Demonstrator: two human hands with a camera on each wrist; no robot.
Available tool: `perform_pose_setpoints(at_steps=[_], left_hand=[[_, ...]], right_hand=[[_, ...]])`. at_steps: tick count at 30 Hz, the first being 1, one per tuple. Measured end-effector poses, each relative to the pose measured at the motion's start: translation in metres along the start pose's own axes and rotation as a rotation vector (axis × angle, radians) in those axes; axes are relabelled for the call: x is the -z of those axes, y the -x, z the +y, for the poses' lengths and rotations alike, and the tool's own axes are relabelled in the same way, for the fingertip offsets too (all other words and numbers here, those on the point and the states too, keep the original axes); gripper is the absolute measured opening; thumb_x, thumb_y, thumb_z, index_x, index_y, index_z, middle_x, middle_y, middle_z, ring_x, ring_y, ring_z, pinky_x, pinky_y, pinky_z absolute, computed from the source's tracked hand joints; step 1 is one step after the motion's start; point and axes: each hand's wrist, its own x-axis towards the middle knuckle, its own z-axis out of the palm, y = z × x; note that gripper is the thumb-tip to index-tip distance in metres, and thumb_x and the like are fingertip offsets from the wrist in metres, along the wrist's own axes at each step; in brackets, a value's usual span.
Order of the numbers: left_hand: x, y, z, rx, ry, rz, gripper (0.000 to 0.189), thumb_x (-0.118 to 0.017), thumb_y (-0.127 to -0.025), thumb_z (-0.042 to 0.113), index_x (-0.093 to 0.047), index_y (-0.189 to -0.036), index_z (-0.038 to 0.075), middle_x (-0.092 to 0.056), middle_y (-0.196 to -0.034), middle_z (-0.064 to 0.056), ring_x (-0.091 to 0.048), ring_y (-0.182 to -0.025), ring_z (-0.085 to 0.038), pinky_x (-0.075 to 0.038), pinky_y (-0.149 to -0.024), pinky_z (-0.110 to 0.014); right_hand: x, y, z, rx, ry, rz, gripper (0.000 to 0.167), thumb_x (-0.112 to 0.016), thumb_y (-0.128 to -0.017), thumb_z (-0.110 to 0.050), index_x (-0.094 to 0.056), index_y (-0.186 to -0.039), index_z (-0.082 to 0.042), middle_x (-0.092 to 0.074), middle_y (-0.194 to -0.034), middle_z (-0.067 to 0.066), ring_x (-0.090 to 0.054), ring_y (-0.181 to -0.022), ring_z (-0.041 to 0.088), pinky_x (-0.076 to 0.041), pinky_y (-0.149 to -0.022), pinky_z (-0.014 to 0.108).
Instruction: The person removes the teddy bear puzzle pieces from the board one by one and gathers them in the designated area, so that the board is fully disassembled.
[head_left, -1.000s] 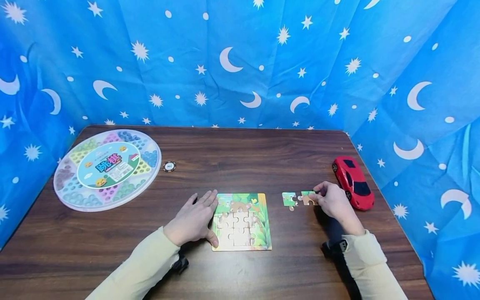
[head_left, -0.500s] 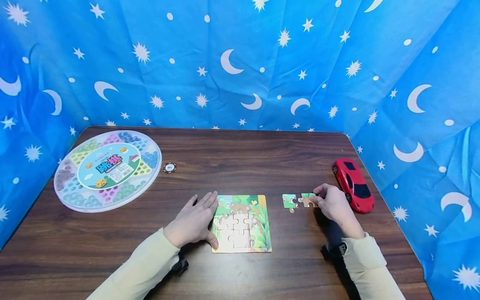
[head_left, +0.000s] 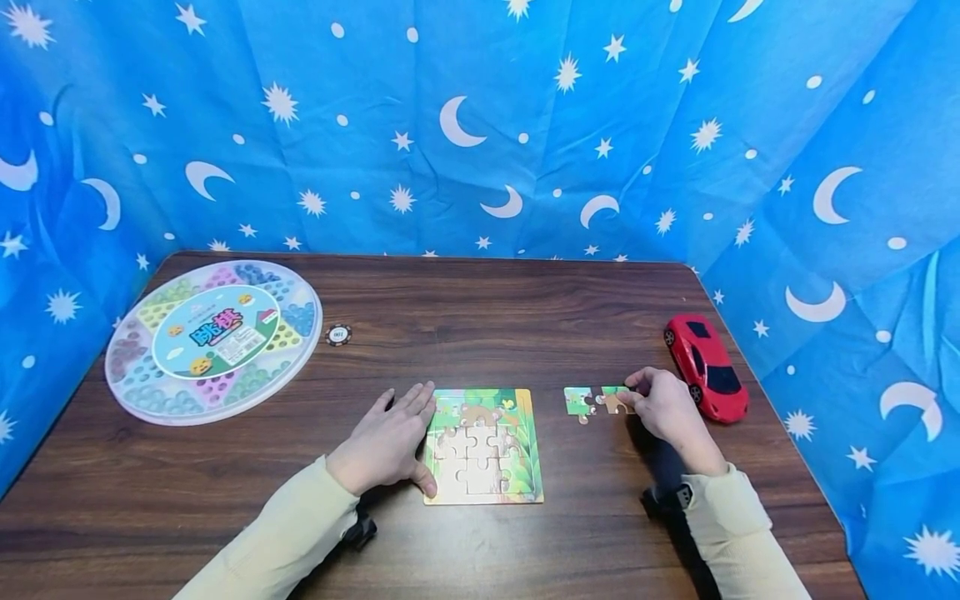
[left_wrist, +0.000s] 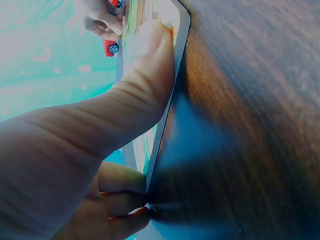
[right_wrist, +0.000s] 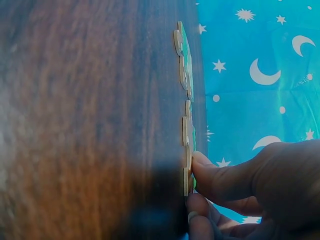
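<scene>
Puzzle board point(head_left: 528, 475), head view: touching the left hand point(head_left: 392, 432), fingers straight; seemingly part-filled under glare.
Green piece point(head_left: 577, 402), head view: left of the right hand point(head_left: 667, 407), probably unplaced.
Thumb point(left_wrist: 150, 62), left wrist: on the board.
Brown piece point(right_wrist: 186, 132), right wrist: pinched in the right hand, likewise unplaced, apparently.

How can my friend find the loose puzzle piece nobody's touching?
On the brown table, find the puzzle board the left hand touches. To its right, pick the greener loose piece, nearer the board; the right hand pinches its browner neighbour.
</scene>
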Motion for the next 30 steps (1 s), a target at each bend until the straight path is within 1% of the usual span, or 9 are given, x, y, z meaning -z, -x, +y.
perform_pose_setpoints(at_steps=[5, 8, 12, 15, 18, 20, 23, 26, 30], left_hand=[[0.000, -0.001, -0.001, -0.005, -0.012, 0.002, 0.124, -0.079, -0.051, 0.064, -0.039, -0.145, -0.006, -0.026, -0.156, -0.019, -0.026, -0.144, -0.030, -0.023, -0.112, -0.055], [0.000, -0.001, -0.001, -0.004, -0.015, 0.003, 0.124, -0.079, -0.051, 0.064, -0.039, -0.145, -0.006, -0.027, -0.156, -0.019, -0.026, -0.144, -0.030, -0.023, -0.113, -0.055], [-0.001, -0.001, -0.001, -0.006, -0.012, 0.003, 0.123, -0.080, -0.051, 0.064, -0.040, -0.145, -0.006, -0.027, -0.156, -0.019, -0.026, -0.144, -0.030, -0.024, -0.112, -0.055], [-0.001, -0.001, 0.000, -0.003, -0.005, -0.001, 0.123, -0.080, -0.051, 0.064, -0.040, -0.145, -0.006, -0.027, -0.156, -0.019, -0.027, -0.144, -0.030, -0.024, -0.112, -0.054], [-0.001, -0.001, 0.000, 0.000, -0.001, -0.001, 0.123, -0.080, -0.051, 0.063, -0.040, -0.144, -0.006, -0.028, -0.156, -0.019, -0.027, -0.143, -0.030, -0.024, -0.112, -0.055], [0.000, -0.001, 0.000, 0.003, -0.003, -0.004, 0.123, -0.080, -0.051, 0.063, -0.040, -0.144, -0.006, -0.028, -0.156, -0.019, -0.027, -0.143, -0.030, -0.024, -0.112, -0.055], [0.000, 0.000, 0.000, 0.007, -0.002, -0.003, 0.123, -0.080, -0.050, 0.063, -0.040, -0.145, -0.005, -0.027, -0.156, -0.019, -0.027, -0.144, -0.029, -0.023, -0.112, -0.055], [0.000, -0.001, -0.001, 0.011, 0.004, 0.001, 0.124, -0.081, -0.050, 0.063, -0.039, -0.145, -0.006, -0.027, -0.156, -0.019, -0.026, -0.144, -0.029, -0.023, -0.113, -0.054], [-0.001, -0.001, 0.000, 0.011, 0.010, 0.001, 0.124, -0.081, -0.050, 0.063, -0.039, -0.145, -0.006, -0.026, -0.156, -0.019, -0.025, -0.144, -0.029, -0.022, -0.113, -0.054]], right_hand=[[-0.001, 0.000, 0.000, 0.003, -0.002, 0.003, 0.023, -0.067, -0.093, -0.019, -0.061, -0.105, 0.000, -0.061, -0.082, 0.010, -0.051, -0.069, 0.023, -0.042, -0.060, 0.033], [-0.002, 0.000, 0.001, 0.021, -0.012, 0.005, 0.023, -0.067, -0.092, -0.018, -0.062, -0.105, 0.000, -0.063, -0.084, 0.011, -0.051, -0.071, 0.024, -0.042, -0.060, 0.032], [0.000, 0.001, 0.001, 0.060, -0.032, 0.012, 0.024, -0.067, -0.092, -0.018, -0.065, -0.104, 0.003, -0.064, -0.085, 0.012, -0.051, -0.071, 0.025, -0.042, -0.059, 0.031], [0.001, 0.004, 0.000, 0.103, -0.036, 0.039, 0.026, -0.065, -0.093, -0.019, -0.065, -0.105, 0.005, -0.064, -0.086, 0.014, -0.051, -0.073, 0.026, -0.043, -0.060, 0.033], [0.002, 0.008, -0.004, 0.155, -0.041, 0.079, 0.029, -0.064, -0.093, -0.022, -0.063, -0.107, 0.005, -0.062, -0.094, 0.018, -0.051, -0.081, 0.029, -0.046, -0.068, 0.040], [0.001, 0.012, -0.011, 0.197, -0.041, 0.098, 0.032, -0.065, -0.094, -0.025, -0.063, -0.108, 0.004, -0.059, -0.101, 0.020, -0.052, -0.086, 0.030, -0.046, -0.075, 0.044], [-0.003, 0.019, -0.026, 0.265, -0.040, 0.108, 0.034, -0.066, -0.093, -0.027, -0.065, -0.110, 0.002, -0.057, -0.104, 0.019, -0.054, -0.088, 0.030, -0.046, -0.079, 0.048], [-0.010, 0.025, -0.044, 0.342, -0.032, 0.089, 0.033, -0.068, -0.092, -0.028, -0.066, -0.110, 0.000, -0.057, -0.103, 0.016, -0.056, -0.084, 0.025, -0.048, -0.074, 0.043], [-0.024, 0.032, -0.067, 0.427, -0.028, 0.026, 0.034, -0.071, -0.090, -0.029, -0.066, -0.112, -0.003, -0.055, -0.099, 0.011, -0.056, -0.075, 0.017, -0.047, -0.064, 0.034]])
